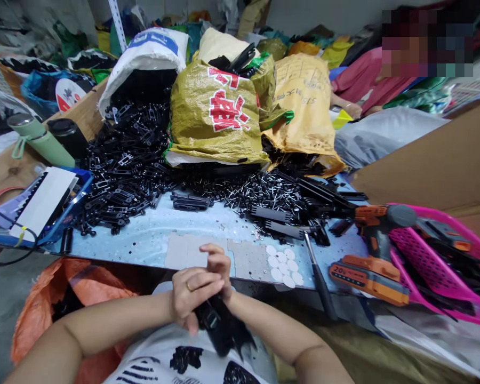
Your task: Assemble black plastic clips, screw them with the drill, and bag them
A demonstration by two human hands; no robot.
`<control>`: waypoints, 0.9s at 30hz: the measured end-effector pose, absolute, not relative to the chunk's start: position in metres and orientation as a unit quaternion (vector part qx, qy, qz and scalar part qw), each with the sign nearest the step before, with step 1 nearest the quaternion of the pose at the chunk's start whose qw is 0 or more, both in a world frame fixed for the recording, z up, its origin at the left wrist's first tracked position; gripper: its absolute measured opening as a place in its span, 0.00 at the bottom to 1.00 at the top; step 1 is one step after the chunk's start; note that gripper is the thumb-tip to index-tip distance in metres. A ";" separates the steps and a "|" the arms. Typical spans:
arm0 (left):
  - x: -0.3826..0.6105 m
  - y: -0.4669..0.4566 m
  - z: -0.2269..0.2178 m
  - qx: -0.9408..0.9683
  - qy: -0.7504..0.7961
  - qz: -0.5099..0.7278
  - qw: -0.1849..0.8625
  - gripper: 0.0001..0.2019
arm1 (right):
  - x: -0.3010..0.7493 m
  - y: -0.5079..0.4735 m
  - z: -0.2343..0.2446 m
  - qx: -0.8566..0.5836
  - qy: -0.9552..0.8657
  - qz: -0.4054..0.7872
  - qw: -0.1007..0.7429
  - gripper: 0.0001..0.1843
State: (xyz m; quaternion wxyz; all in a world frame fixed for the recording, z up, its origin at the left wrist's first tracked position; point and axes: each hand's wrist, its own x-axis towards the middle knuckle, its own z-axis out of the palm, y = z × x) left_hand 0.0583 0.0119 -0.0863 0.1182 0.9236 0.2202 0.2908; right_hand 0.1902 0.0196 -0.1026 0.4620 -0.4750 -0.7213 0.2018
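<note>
My left hand (194, 290), with a ring on one finger, is closed around the upper end of a black plastic part (218, 325) in front of my body. My right hand (219, 266) meets it at the same end, with its fingers bent and partly raised, and the left fingers overlap it. The lower part of the black piece is blurred against my patterned shirt. Just beyond the hands, grey pads (198, 250) lie along the front edge of the blue table (148, 240), with several white round discs (283, 265) to their right.
Black parts (124, 165) and loose screws (256, 192) are heaped behind, below sacks (216, 112). An orange cordless drill (374, 256), screwdriver (322, 280) and pink basket (444, 266) stand right. A blue tray (70, 213) and bottle (44, 141) are left; a person's arm (348, 104) shows behind.
</note>
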 end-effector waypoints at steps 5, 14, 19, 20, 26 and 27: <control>0.074 0.104 -0.104 0.924 0.316 0.215 0.009 0.41 | 0.293 0.084 -0.095 -0.587 -0.744 0.025 0.317 0.23; 0.065 0.193 -0.100 0.820 0.534 0.201 -0.044 0.26 | 0.426 0.112 -0.087 -0.627 -0.764 -0.107 0.110 0.21; 0.005 0.202 -0.091 0.720 0.679 0.139 -0.031 0.16 | 0.347 0.102 -0.072 -0.634 -0.711 0.119 0.281 0.29; 0.000 0.206 -0.093 0.717 0.685 0.122 -0.028 0.16 | 0.327 0.102 -0.072 -0.627 -0.689 0.195 0.306 0.29; 0.003 0.212 -0.097 0.694 0.700 0.165 0.003 0.14 | 0.248 0.106 -0.084 -0.565 -0.522 0.504 0.392 0.33; 0.001 0.207 -0.095 0.688 0.690 0.223 -0.001 0.14 | 0.245 0.105 -0.084 -0.554 -0.535 0.505 0.389 0.32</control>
